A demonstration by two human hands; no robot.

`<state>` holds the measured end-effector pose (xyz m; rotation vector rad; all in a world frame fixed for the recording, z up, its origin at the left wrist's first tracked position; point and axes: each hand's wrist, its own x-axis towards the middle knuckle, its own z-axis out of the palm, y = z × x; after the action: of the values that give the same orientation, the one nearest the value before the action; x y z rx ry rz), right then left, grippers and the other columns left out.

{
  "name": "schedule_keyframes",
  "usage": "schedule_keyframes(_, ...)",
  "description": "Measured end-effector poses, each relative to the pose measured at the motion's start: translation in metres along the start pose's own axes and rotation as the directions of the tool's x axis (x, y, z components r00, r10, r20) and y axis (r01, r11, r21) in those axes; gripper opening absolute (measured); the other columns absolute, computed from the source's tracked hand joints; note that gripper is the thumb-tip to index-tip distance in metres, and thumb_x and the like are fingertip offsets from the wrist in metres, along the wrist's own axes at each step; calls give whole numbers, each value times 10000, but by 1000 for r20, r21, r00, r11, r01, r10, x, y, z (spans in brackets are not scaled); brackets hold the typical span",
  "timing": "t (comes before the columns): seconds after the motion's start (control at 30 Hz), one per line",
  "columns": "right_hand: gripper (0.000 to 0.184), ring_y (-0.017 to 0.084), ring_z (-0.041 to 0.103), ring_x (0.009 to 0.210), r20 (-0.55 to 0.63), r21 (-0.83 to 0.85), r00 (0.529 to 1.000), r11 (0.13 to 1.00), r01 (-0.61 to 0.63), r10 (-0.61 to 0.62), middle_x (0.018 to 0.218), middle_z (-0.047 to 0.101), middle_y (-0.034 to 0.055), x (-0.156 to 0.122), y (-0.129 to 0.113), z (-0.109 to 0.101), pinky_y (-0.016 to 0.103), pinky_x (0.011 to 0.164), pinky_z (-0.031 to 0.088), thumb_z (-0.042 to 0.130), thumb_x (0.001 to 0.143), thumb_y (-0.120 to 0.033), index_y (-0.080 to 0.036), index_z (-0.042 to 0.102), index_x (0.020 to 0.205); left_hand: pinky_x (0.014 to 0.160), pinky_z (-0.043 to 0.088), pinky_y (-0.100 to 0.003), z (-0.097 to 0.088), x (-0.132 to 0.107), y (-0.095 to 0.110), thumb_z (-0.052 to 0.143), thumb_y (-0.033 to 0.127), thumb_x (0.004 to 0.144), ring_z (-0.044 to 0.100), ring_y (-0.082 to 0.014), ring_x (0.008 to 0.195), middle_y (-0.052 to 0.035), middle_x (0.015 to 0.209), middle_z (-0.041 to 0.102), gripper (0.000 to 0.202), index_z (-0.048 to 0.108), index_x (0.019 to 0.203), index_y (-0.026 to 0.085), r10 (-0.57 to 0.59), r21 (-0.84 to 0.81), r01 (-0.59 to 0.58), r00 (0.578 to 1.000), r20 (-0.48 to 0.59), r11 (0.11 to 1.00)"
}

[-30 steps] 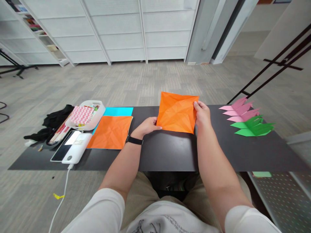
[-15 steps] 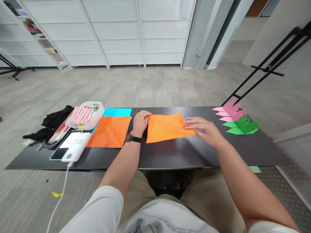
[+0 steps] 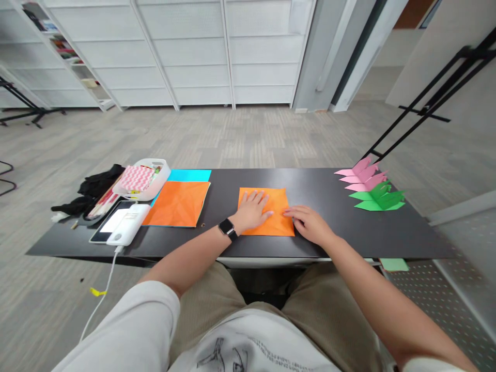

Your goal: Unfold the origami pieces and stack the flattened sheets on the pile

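Head view (sole view). Main change: the orange sheet [image 3: 277, 199], held up by its edges between both hands a second ago and tilting down half a second ago, now lies flat on the table [image 3: 318, 191], directly under the hands.

Left hand [image 3: 251, 211]: has shifted from the sheet's left edge onto its middle; palm down, fingers spread, pinching nothing. A watch [image 3: 227, 228] sits at that wrist. Right hand [image 3: 310, 225]: fingers stretched out close together, tips touching the sheet's right margin, most of the hand beyond the paper; no grip seen. Thumb partly tucked, contact unclear.

Reading of the change (judgement): handling in the air is over for now, and the sheet appears to be steadied against the table, left hand bearing most of the weight, right hand only lightly in contact. Whether the sheet is one layer or folded: cannot tell. Fine creases: too faint to judge.

Surroundings, unchanged: left of the left hand, an orange pile [image 3: 180, 204] with a blue sheet [image 3: 191, 175] showing behind it; farther left, a white basket [image 3: 166, 173]. Right of the right hand and well apart, pink paper shapes [image 3: 362, 175] and green paper shapes [image 3: 377, 199], row undisturbed.
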<state>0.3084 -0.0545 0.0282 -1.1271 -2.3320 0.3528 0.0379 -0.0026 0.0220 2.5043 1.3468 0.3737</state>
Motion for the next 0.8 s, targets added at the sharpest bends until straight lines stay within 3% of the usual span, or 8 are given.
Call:
schedule_keyframes(0.1, 505, 301, 678, 1345, -33, -72, 999, 997, -27, 25, 1422, 738, 86, 22, -7, 6, 574, 1209, 509, 459, 1032, -230, -304, 672, 1485, 1337, 50, -704, 11, -7, -1, 465, 587, 1063, 235, -408, 1663, -149, 1777, 319, 698, 435, 1662, 229, -14, 45, 13, 1000, 10, 999)
schedule_keyframes(0.27, 660, 358, 416, 1598, 185, -250, 979, 967, -43, 91, 1704, 462, 157, 54, -4, 38, 618, 1332, 304, 429, 1085, -484, -187, 432, 1674, 1324, 10, -746, 11, -8, -5, 443, 582, 1063, 204, -411, 1673, -108, 1791, 291, 696, 404, 1684, 271, -22, 80, 22, 1000, 1, 997)
schedule_keyframes(0.43, 687, 375, 281, 1658, 237, -355, 942, 924, -144, 237, 1787, 292, 80, 55, 29, 39, 738, 1318, 165, 283, 1102, -570, -296, 284, 1732, 1327, 40, -747, 15, -9, -5, 390, 623, 1072, 199, -403, 1676, -100, 1792, 290, 710, 399, 1687, 270, -13, 98, 18, 999, -47, 995)
schedule_keyframes(0.53, 688, 394, 251, 1664, 203, -394, 918, 886, -243, 341, 1788, 300, 44, 53, 55, 25, 760, 1310, 138, 273, 1093, -598, -336, 284, 1729, 1334, 35, -734, 16, -10, -5, 409, 627, 1065, 201, -398, 1677, -91, 1792, 291, 708, 404, 1685, 284, -14, 101, 18, 999, -41, 995)
schedule_keyframes(0.63, 731, 419, 260, 1657, 193, -379, 907, 881, -283, 375, 1777, 328, 68, 59, 70, 16, 756, 1306, 178, 286, 1076, -633, -290, 327, 1721, 1335, 26, -731, 14, -9, -4, 419, 630, 1062, 197, -396, 1679, -89, 1793, 290, 711, 400, 1686, 290, -20, 93, 23, 999, -29, 995)
schedule_keyframes(0.73, 768, 430, 278, 1648, 95, -358, 926, 881, -310, 365, 1763, 352, 126, 70, 62, 18, 728, 1312, 213, 282, 1075, -633, -214, 346, 1716, 1321, 20, -760, 12, -6, -4, 406, 627, 1066, 189, -411, 1678, -99, 1793, 282, 721, 394, 1689, 266, -32, 80, 34, 999, -27, 996)
schedule_keyframes(0.8, 764, 389, 257, 1663, 106, -338, 958, 915, -219, 268, 1766, 347, 125, 75, 48, 26, 661, 1344, 195, 281, 1084, -616, -197, 327, 1721, 1315, 18, -770, 11, -3, -3, 395, 608, 1072, 182, -414, 1679, -99, 1795, 273, 714, 386, 1693, 256, -43, 78, 45, 999, -23, 996)
